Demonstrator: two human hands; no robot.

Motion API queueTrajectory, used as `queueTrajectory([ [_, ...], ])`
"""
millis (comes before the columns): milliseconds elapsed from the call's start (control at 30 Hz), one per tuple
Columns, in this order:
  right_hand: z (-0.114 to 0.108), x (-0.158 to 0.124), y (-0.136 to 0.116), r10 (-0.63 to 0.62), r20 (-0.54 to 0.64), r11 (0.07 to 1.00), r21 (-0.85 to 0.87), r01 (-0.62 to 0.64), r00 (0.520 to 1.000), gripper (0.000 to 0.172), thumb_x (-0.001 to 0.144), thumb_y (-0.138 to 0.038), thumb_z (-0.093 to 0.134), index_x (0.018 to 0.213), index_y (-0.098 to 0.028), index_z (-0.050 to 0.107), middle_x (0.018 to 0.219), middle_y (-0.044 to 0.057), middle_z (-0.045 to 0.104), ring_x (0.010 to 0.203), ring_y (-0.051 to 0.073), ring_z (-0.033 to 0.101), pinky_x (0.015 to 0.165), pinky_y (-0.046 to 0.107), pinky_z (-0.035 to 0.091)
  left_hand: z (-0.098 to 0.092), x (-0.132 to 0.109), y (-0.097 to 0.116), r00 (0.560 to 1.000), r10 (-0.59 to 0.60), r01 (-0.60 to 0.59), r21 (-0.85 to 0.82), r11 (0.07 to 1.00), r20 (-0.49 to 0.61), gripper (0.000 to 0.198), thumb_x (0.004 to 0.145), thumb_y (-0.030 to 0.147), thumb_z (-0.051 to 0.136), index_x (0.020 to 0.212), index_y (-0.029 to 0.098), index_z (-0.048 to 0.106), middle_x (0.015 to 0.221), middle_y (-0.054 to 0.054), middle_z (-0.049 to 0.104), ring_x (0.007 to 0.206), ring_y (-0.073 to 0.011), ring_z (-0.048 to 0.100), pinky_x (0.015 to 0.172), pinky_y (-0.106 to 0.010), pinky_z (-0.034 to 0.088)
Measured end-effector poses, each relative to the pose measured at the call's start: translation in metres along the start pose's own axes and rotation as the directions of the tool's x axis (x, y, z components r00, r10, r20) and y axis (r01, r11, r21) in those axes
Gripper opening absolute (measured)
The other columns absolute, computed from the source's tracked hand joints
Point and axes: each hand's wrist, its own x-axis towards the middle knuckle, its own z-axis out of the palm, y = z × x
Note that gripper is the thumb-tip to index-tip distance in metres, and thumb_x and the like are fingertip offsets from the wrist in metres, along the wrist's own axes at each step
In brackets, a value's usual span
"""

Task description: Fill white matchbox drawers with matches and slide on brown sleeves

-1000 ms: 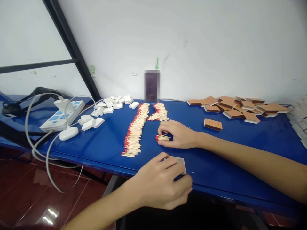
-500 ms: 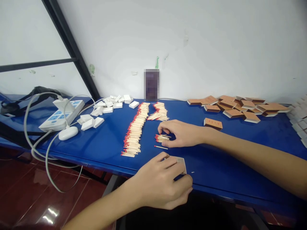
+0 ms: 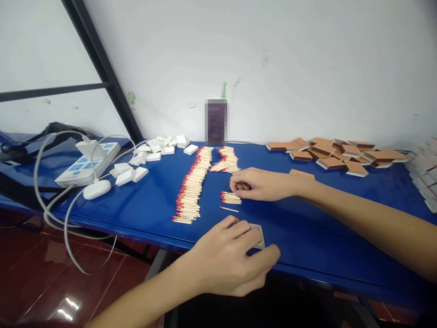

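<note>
My right hand [image 3: 261, 184] has its fingers curled together, just above and beside a small bundle of red-tipped matches [image 3: 231, 197]. Whatever the fingers may hold is hidden. A single match [image 3: 229, 209] lies below that bundle. Nearer to me, my left hand [image 3: 235, 257] is bent over a small white matchbox tray [image 3: 258, 243], which its fingers partly cover. One finger of that hand reaches out past the tray's right side. A long row of matches [image 3: 191, 187] lies to the left, and a shorter pile [image 3: 225, 159] is behind my right hand.
White trays [image 3: 153, 156] are heaped at the back left, near a power strip [image 3: 87, 166] with cables. Brown matchbox sleeves [image 3: 330, 162] lie at the back right, with one sleeve [image 3: 302, 174] behind my right wrist. White boxes [image 3: 426, 168] are stacked at the far right.
My right hand has lifted slightly away from the small match bundle, and its fingers have drawn together. One left finger has stretched to the right, showing more of the tray.
</note>
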Motion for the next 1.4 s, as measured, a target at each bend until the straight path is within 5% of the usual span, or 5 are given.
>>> queueTrajectory([
  [167, -0.001, 0.001, -0.001, 0.013, 0.002, 1.000, 0.011, -0.013, 1.000, 0.009, 0.086, -0.022, 0.054, 0.078, -0.019, 0.056, 0.072, 0.001, 0.058, 0.060, 0.012, 0.046, 0.057, 0.026, 0.037, -0.008, -0.001, -0.002, 0.997, -0.074, 0.074, 0.021, 0.997, -0.004, 0.026, 0.093, 0.024, 0.052, 0.116, 0.018, 0.061, 0.102, -0.008, 0.063, 0.086, -0.0222, 0.055, 0.077, -0.036, 0.047],
  [333, 0.000, 0.003, 0.002, 0.016, -0.003, 0.999, 0.034, -0.015, 1.000, 0.008, 0.084, -0.022, 0.053, 0.078, -0.018, 0.058, 0.069, 0.000, 0.059, 0.060, 0.012, 0.048, 0.057, 0.026, 0.038, -0.016, -0.006, -0.009, 0.954, -0.285, 0.283, 0.035, 0.959, 0.098, 0.051, 0.091, 0.038, 0.057, 0.135, 0.014, 0.051, 0.122, -0.015, 0.057, 0.108, -0.0317, 0.053, 0.088, -0.047, 0.049],
  [433, 0.001, 0.005, 0.002, 0.030, -0.016, 0.999, 0.042, -0.030, 0.999, 0.011, 0.085, -0.022, 0.051, 0.078, -0.018, 0.058, 0.072, 0.001, 0.061, 0.062, 0.013, 0.051, 0.059, 0.026, 0.039, -0.016, -0.008, -0.011, 0.940, -0.329, 0.327, 0.030, 0.944, 0.088, 0.058, 0.087, 0.043, 0.061, 0.133, 0.009, 0.052, 0.117, -0.017, 0.058, 0.105, -0.0328, 0.053, 0.088, -0.050, 0.050],
  [967, 0.011, 0.013, 0.010, 0.051, -0.167, 0.999, -0.010, -0.054, 0.985, 0.008, 0.088, -0.025, 0.053, 0.087, -0.019, 0.058, 0.070, -0.001, 0.060, 0.061, 0.013, 0.050, 0.060, 0.026, 0.035, -0.013, -0.007, -0.011, 0.932, -0.344, 0.348, -0.017, 0.937, 0.112, 0.044, 0.086, 0.042, 0.063, 0.115, 0.010, 0.060, 0.105, -0.014, 0.062, 0.100, -0.0308, 0.055, 0.087, -0.047, 0.051],
  [1400, 0.001, 0.003, -0.004, 0.037, -0.006, 0.998, 0.058, -0.036, 0.999, 0.016, 0.089, -0.025, 0.049, 0.079, -0.018, 0.059, 0.072, 0.000, 0.058, 0.061, 0.013, 0.048, 0.057, 0.025, 0.036, -0.012, -0.010, -0.012, 0.921, -0.363, 0.367, -0.004, 0.930, 0.144, 0.051, 0.086, 0.045, 0.062, 0.122, 0.010, 0.056, 0.131, -0.021, 0.056, 0.119, -0.0367, 0.052, 0.097, -0.055, 0.048],
])
